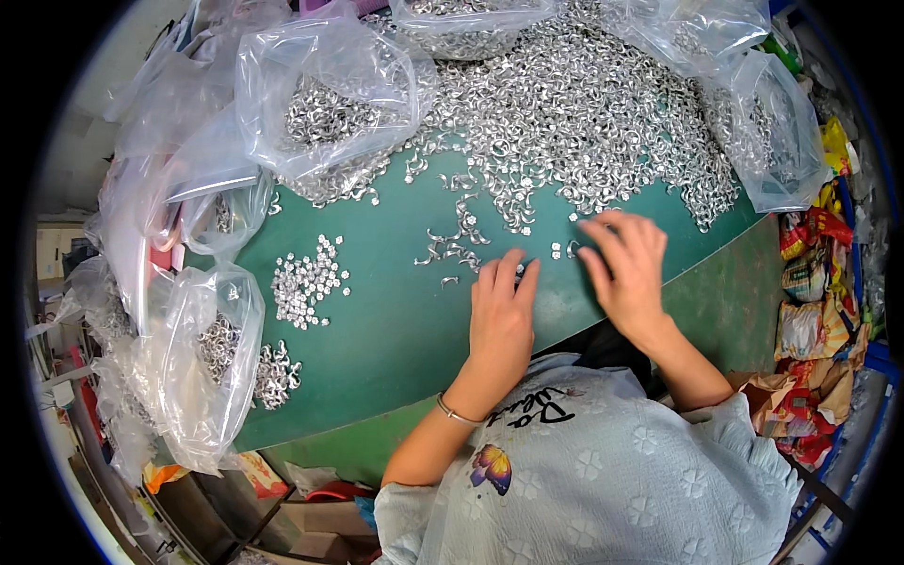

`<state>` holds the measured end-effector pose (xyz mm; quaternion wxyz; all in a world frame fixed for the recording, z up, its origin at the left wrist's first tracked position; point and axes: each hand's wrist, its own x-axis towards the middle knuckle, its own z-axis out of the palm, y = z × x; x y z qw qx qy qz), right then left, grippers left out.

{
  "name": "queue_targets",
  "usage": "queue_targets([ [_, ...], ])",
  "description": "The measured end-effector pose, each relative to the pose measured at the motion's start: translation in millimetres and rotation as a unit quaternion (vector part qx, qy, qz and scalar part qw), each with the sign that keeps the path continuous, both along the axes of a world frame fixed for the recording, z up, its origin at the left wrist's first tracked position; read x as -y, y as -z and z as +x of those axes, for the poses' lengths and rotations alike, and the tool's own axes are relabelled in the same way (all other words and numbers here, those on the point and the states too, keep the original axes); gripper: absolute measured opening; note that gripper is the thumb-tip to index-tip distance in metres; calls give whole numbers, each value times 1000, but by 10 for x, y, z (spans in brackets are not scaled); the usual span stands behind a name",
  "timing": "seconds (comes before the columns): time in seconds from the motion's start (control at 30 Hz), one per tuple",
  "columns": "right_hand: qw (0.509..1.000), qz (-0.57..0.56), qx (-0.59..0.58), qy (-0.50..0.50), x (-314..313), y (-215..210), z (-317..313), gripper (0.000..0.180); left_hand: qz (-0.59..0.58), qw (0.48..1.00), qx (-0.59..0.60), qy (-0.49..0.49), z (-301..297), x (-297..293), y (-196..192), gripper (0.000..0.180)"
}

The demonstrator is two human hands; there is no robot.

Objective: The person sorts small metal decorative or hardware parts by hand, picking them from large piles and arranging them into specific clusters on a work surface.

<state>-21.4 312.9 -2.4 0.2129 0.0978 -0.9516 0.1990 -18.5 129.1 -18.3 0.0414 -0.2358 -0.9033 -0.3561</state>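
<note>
My left hand rests on the green tabletop with its fingers stretched forward. A small silver metal piece shows between its thumb and forefinger; no firm grip on it is visible. My right hand hovers to the right, fingers bent and thumb spread apart from them. Next to its thumb lie a few small silver flower-shaped pieces and a curved one. Loose curved silver pieces are scattered ahead of my left hand. Farther left sits a small heap of flower-shaped pieces.
A large pile of curved silver metal pieces covers the far side. Clear plastic bags with such pieces stand at the far left and far right. Another bag lies at the near left, beside a small heap. Colourful packages line the right.
</note>
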Motion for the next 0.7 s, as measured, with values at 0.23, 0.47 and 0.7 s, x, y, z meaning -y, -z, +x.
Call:
queue_targets([
  [0.23,1000,18,17,-15,-86,113,-11,23,-21,999,-17,33,-8,-36,-71,46],
  [0.47,999,36,-1,18,-279,168,-72,26,0,994,-4,111,18,-72,-58,42],
  [0.7,990,97,98,-37,53,143,4,47,17,1000,1,20,259,286,3,33],
])
